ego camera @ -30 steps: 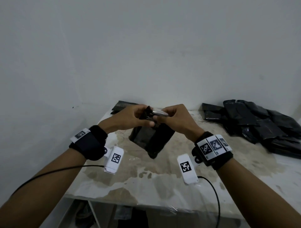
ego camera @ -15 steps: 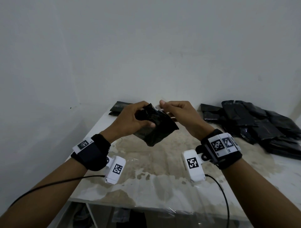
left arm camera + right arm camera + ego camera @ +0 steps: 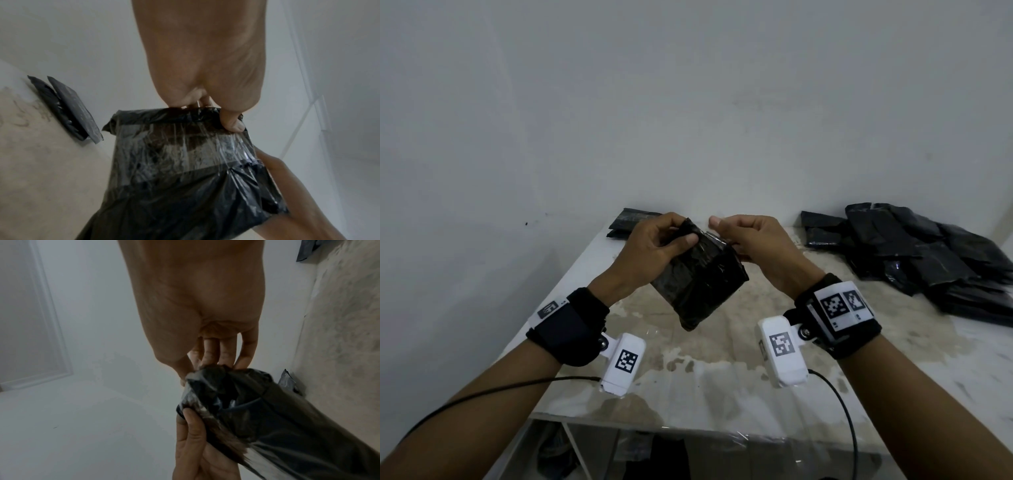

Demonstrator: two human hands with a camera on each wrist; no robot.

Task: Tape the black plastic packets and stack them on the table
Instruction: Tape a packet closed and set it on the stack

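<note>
I hold a black plastic packet [image 3: 700,291] tilted in the air above the table [image 3: 722,370]. My left hand [image 3: 681,236] grips its upper left end, thumb on the face. A band of clear tape [image 3: 185,146] lies across the packet [image 3: 174,186] just below that thumb, as the left wrist view of my left hand [image 3: 216,113] shows. My right hand [image 3: 726,236] pinches the upper right edge; in the right wrist view the right hand [image 3: 205,368] meets the crumpled end of the packet [image 3: 267,418]. A small stack of packets [image 3: 631,219] lies at the table's far left corner.
A loose pile of black packets [image 3: 914,253] covers the table's far right. White walls stand close behind and to the left. The stained tabletop's front edge [image 3: 688,425] is near my forearms, with cables hanging from both wrist cameras.
The packet has swung up from hanging under my hands to a tilted, face-up hold. The tape strip in my right hand now lies across the packet. Both hands rose slightly.
</note>
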